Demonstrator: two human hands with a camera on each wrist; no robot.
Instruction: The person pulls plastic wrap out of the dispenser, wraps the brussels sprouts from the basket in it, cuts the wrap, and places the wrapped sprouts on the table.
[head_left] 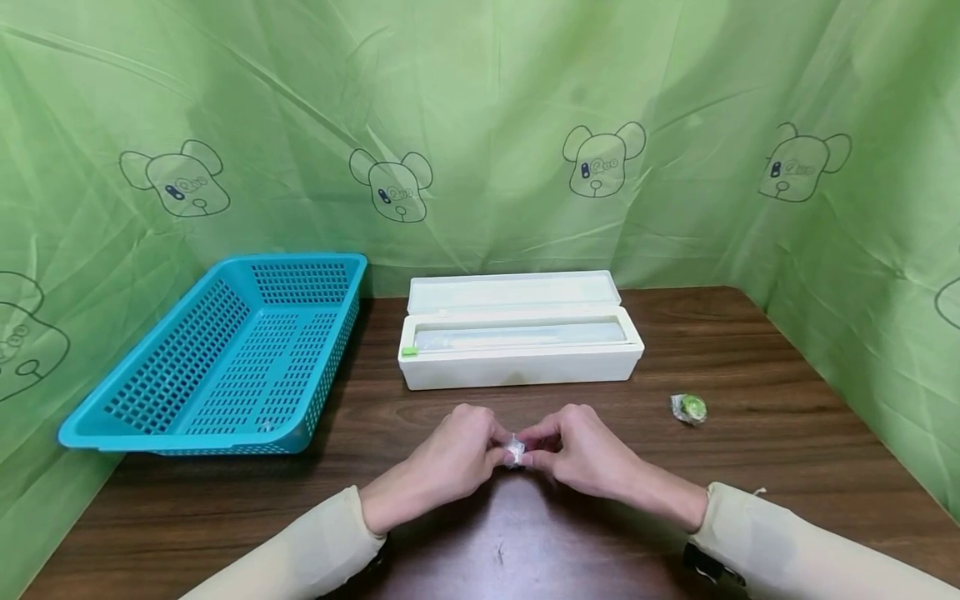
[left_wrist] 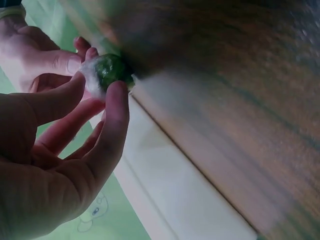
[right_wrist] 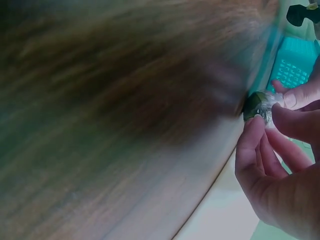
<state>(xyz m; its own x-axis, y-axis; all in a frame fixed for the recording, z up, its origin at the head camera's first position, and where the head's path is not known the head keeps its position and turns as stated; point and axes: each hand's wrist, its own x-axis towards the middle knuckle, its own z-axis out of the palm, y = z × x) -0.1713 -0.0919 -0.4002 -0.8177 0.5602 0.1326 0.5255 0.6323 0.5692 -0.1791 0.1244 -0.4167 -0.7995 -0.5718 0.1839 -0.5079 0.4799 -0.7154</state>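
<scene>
Near the front middle of the table, both hands meet at a small round dark green piece wrapped in clear plastic film. My left hand pinches it from the left with thumb and fingertips. From the other side my right hand pinches the film with thumb and forefinger. In the left wrist view the green piece bulges on one side, with crumpled film gathered at the thumbs. The right wrist view shows the same piece between the fingertips. Its exact kind is unclear.
Behind the hands stands a white cling film dispenser, lid raised, roll inside, green slider at its left end. A blue slotted basket stands at the left. Another film-wrapped green piece lies at the right. Green curtains surround the table.
</scene>
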